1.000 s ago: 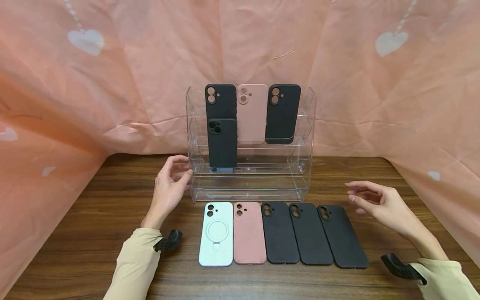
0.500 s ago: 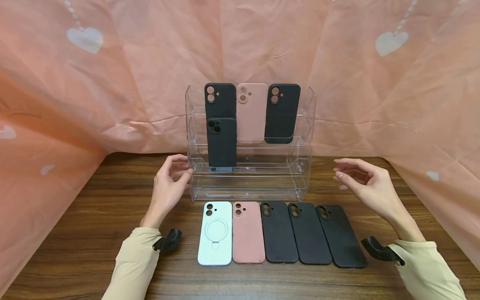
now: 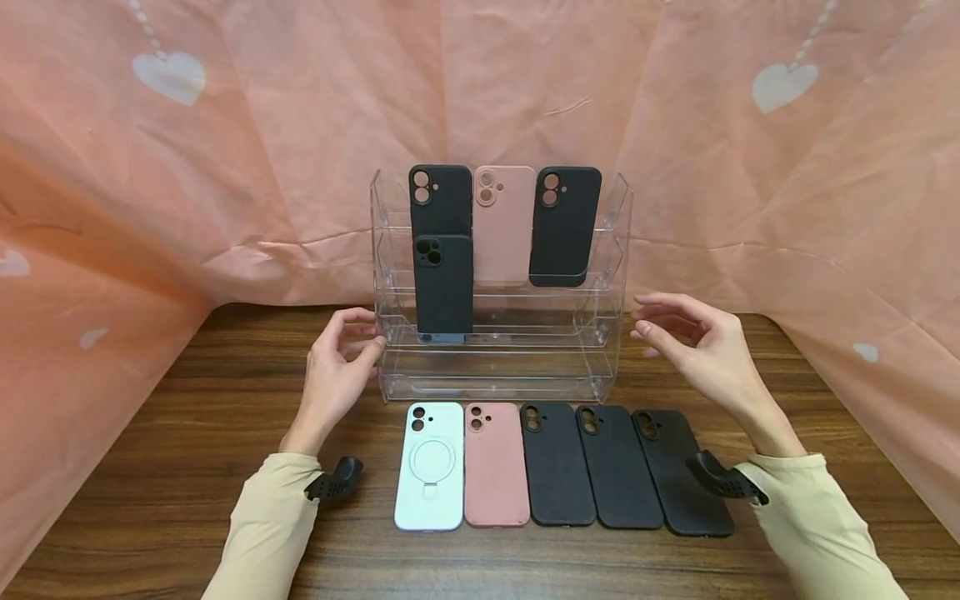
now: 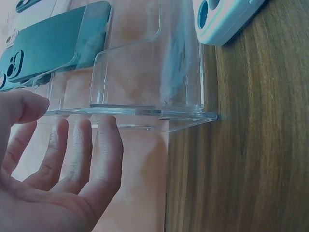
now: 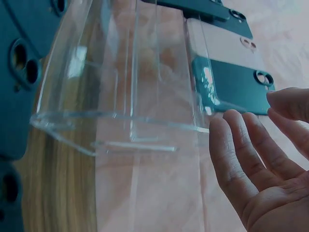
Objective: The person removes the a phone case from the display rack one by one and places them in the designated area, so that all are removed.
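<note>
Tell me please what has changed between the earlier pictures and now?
The right hand moved up and to the left, from over the table toward the right side of the clear display stand; it holds nothing and does not visibly touch the stand. The left hand stayed at the stand's left edge. The cases in the stand and the five cases on the table did not move.

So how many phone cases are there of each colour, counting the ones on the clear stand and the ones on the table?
Black cases: 6, three on the clear stand, three on the table
Pink cases: 2
White case: 1
Total: 9
</note>
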Demonstrator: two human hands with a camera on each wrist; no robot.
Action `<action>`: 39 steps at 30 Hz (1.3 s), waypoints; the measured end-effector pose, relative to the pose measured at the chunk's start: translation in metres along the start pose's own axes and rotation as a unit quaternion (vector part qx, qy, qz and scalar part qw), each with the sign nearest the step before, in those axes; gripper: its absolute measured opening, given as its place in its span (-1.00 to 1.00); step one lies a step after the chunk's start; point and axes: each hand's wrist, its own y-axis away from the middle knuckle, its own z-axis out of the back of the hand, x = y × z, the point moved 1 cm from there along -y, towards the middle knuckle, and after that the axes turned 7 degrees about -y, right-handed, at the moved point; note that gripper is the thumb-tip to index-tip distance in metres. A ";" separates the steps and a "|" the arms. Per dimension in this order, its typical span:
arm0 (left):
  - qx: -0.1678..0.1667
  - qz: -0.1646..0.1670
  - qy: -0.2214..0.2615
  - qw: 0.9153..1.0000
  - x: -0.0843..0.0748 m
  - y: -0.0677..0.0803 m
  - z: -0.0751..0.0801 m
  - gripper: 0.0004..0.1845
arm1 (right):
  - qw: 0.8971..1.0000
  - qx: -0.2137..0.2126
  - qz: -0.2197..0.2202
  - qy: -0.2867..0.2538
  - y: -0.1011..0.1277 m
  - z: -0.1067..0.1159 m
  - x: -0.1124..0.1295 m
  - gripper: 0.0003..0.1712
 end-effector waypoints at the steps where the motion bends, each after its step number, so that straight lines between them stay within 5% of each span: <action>1: 0.000 -0.001 0.000 1.000 0.000 0.000 0.000 -0.63 | 1.000 0.001 0.002 -0.002 -0.002 -0.002 0.001 -0.59; 39: 0.000 -0.010 -0.013 1.000 0.001 -0.001 0.001 -0.65 | 0.995 0.032 0.016 -0.092 -0.057 -0.104 0.010 -0.52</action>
